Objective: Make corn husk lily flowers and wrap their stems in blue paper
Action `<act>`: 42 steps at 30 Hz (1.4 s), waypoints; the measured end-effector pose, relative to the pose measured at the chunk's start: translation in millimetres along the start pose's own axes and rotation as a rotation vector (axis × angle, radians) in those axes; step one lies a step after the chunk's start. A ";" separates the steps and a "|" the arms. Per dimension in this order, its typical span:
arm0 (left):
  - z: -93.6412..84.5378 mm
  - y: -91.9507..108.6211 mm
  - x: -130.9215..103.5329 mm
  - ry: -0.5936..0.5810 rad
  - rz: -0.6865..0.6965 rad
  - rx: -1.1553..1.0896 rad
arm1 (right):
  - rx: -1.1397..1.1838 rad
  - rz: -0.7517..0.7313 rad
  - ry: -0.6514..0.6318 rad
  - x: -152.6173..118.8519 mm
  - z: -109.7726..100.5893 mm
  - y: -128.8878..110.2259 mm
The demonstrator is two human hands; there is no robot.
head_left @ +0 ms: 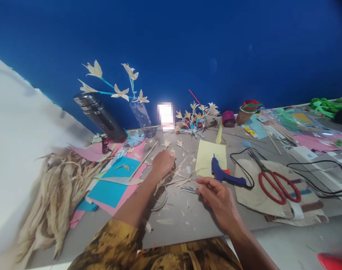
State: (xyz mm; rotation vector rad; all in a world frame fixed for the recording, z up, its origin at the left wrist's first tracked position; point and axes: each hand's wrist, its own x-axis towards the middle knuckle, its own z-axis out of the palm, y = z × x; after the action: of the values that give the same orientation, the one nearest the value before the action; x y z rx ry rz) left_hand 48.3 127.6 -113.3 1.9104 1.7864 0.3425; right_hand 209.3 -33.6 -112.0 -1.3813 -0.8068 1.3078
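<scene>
My left hand point(163, 164) is closed, its fingers curled down at the table; what they hold, if anything, is hidden. A small pale husk flower point(173, 152) shows right at its fingertips, and two more, a left one point(165, 144) and a right one point(179, 143), lie just beyond. My right hand point(216, 197) is closed around a slim metal tool point(189, 190) with pointed tips, like small scissors or tweezers. Thin dry husk strips point(178, 179) lie between my hands. A blue glue gun point(223, 175) rests on a yellow paper sheet point(204, 153) beyond my right hand.
Dried husks point(55, 187) and blue paper point(109, 193) lie at the left. Behind stand a black flask point(100, 118), a clear bottle point(143, 118) with husk flowers and a flower bunch point(195, 122). Red-handled scissors point(278, 187) lie on a cloth point(246, 191) near a power strip point(314, 165).
</scene>
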 end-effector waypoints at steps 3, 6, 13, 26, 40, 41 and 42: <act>6.4 1.3 7.0 0.028 -0.030 -0.031 | -0.022 0.000 -0.035 -0.6 -4.2 -1.7; -1.4 0.4 3.6 0.016 -0.023 -0.119 | -0.066 -0.029 -0.073 -0.6 -6.8 -3.4; -43.7 -7.0 -30.0 -0.395 -0.049 -1.320 | -0.063 -0.086 -0.133 1.0 -0.1 -12.8; -55.1 -7.9 -54.5 -0.378 -0.088 -1.685 | -0.304 -0.304 -0.074 -6.7 25.3 -32.6; -52.8 -7.8 -55.6 -0.283 0.017 -1.556 | -0.370 -0.280 -0.056 -4.6 28.3 -31.5; -52.6 -7.8 -55.5 -0.279 0.016 -1.560 | -0.366 -0.287 -0.047 -4.9 28.3 -31.5; -52.5 -7.9 -55.5 -0.277 0.014 -1.565 | -0.363 -0.298 -0.041 -5.1 28.3 -31.7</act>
State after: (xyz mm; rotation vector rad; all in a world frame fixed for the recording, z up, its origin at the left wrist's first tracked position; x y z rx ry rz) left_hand 9.1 82.9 -64.7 0.7351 0.7341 1.0133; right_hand 186.4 -24.2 -77.1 -1.4471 -1.2727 0.9916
